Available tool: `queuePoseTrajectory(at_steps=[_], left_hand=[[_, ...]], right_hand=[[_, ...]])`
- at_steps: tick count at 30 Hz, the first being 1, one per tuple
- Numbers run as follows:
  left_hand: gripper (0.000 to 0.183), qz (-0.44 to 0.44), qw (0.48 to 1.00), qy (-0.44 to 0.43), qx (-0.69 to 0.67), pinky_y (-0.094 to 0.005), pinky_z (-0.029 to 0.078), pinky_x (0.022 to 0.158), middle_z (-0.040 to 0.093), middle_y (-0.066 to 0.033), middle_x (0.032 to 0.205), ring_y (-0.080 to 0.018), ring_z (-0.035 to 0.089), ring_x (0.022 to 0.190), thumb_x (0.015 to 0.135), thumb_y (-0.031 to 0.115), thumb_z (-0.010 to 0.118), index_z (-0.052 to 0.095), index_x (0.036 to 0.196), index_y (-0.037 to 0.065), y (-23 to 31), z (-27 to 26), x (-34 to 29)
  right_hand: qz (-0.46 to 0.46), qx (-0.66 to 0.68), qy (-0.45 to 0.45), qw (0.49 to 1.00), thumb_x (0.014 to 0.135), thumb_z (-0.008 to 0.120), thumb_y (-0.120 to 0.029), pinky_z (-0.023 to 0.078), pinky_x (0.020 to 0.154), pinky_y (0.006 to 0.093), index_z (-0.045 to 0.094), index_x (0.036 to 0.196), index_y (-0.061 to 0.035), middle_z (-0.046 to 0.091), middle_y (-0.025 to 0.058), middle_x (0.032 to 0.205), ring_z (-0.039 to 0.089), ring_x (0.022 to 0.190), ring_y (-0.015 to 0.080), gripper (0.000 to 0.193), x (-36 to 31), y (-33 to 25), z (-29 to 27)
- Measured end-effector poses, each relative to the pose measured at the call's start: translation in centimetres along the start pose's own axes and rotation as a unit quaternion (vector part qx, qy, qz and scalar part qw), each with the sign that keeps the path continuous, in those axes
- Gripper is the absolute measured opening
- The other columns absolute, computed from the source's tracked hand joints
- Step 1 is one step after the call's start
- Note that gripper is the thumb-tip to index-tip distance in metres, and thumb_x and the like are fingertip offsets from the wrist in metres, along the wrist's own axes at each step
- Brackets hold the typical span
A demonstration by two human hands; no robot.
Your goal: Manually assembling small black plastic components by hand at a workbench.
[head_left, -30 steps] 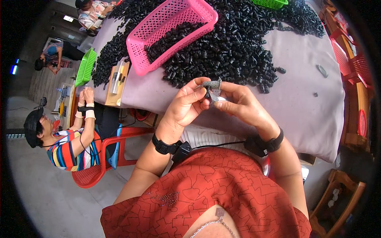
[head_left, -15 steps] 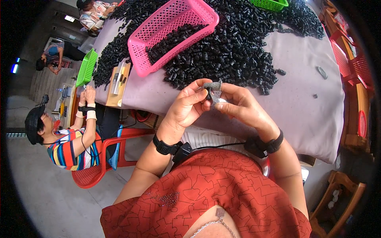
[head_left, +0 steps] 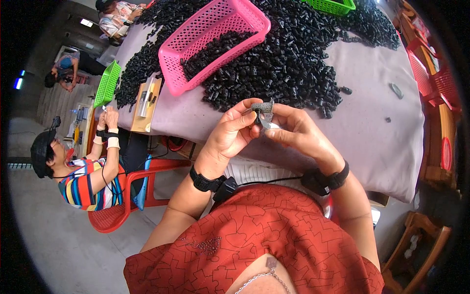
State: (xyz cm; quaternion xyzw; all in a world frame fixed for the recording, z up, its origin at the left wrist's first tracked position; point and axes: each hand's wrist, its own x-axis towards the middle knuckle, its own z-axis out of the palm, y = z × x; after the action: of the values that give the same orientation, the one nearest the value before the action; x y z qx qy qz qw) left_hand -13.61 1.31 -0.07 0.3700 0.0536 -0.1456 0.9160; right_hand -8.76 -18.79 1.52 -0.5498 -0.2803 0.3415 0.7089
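Your left hand (head_left: 234,131) and right hand (head_left: 293,133) meet above the table's near edge, both pinching 1 small grey part (head_left: 265,109) between fingertips. Just beyond lies the heap of black pieces (head_left: 289,63) on the grey cloth (head_left: 372,132), with a pink basket (head_left: 215,39) resting on it.

table (head_left: 372,132), grey cloth | black parts heap (head_left: 293,63) | pink basket (head_left: 215,41)

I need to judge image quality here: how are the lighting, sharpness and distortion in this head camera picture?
Head view: even daylight with soft shadows and no strong glare; the left hand, the right hand and the small grey part they pinch look sharp; the table edge bends toward the rim from the fisheye lens; the corners go black.
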Motion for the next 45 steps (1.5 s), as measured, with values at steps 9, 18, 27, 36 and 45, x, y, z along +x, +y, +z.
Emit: queuePoseTrajectory(at_steps=[9, 18, 27, 36, 45], left_hand=[[0.036, -0.001, 1.000, -0.010, 0.004, -0.0234, 0.052, 0.065, 0.063, -0.0052, 0.100, -0.0116, 0.061, 0.072, 0.089, 0.006, 0.062, 0.052, 0.124, 0.005, -0.2, -0.2, -0.1], [0.037, 0.002, 1.000, -0.011, -0.009, -0.0201, 0.055, 0.067, 0.064, -0.0045, 0.100, -0.0113, 0.062, 0.081, 0.087, 0.007, 0.065, 0.054, 0.122, 0.005, 0.3, -0.5, 0.3], [0.037, -0.012, 0.999, -0.034, -0.011, -0.0213, 0.053, 0.067, 0.065, -0.0053, 0.102, -0.0116, 0.063, 0.074, 0.088, 0.007, 0.065, 0.053, 0.123, 0.006, -0.1, -0.7, 0.0], [0.039, -0.015, 0.999, -0.048, -0.007, -0.0210, 0.053, 0.069, 0.065, -0.0052, 0.102, -0.0106, 0.063, 0.074, 0.089, 0.007, 0.062, 0.052, 0.126, 0.003, -0.1, -0.9, -0.4], [0.028, -0.010, 0.999, 0.036, -0.012, -0.0240, 0.055, 0.070, 0.064, -0.0042, 0.095, -0.0123, 0.064, 0.080, 0.093, 0.009, 0.057, 0.056, 0.120, 0.002, 0.1, -1.8, 0.3]], right_hand=[[-0.013, 0.000, 0.001, 1.000, 0.091, 0.061, -0.013, 0.042, 0.071, 0.0219, 0.059, 0.115, -0.0010, 0.062, -0.0033, 0.093, 0.050, 0.083, 0.0034, 0.027, -0.2, -1.1, 0.2], [-0.016, 0.007, -0.021, 1.000, 0.092, 0.061, -0.019, 0.037, 0.057, 0.0194, 0.051, 0.129, -0.0032, 0.056, -0.0051, 0.082, 0.044, 0.067, 0.0023, 0.042, -0.1, -0.1, 0.2], [0.008, -0.007, -0.020, 1.000, 0.092, 0.060, -0.017, 0.036, 0.062, 0.0175, 0.056, 0.122, -0.0024, 0.059, -0.0043, 0.092, 0.046, 0.075, 0.0017, 0.033, -0.1, -0.9, 0.2], [0.026, -0.027, 0.005, 0.999, 0.091, 0.061, -0.014, 0.038, 0.059, 0.0191, 0.058, 0.118, -0.0021, 0.058, -0.0061, 0.087, 0.047, 0.073, 0.0011, 0.030, 0.2, 0.0, 0.2], [0.022, -0.025, 0.114, 0.993, 0.092, 0.057, -0.011, 0.035, 0.053, 0.0177, 0.058, 0.120, -0.0031, 0.053, -0.0064, 0.076, 0.046, 0.062, 0.0016, 0.030, 0.2, -0.6, 0.6]])
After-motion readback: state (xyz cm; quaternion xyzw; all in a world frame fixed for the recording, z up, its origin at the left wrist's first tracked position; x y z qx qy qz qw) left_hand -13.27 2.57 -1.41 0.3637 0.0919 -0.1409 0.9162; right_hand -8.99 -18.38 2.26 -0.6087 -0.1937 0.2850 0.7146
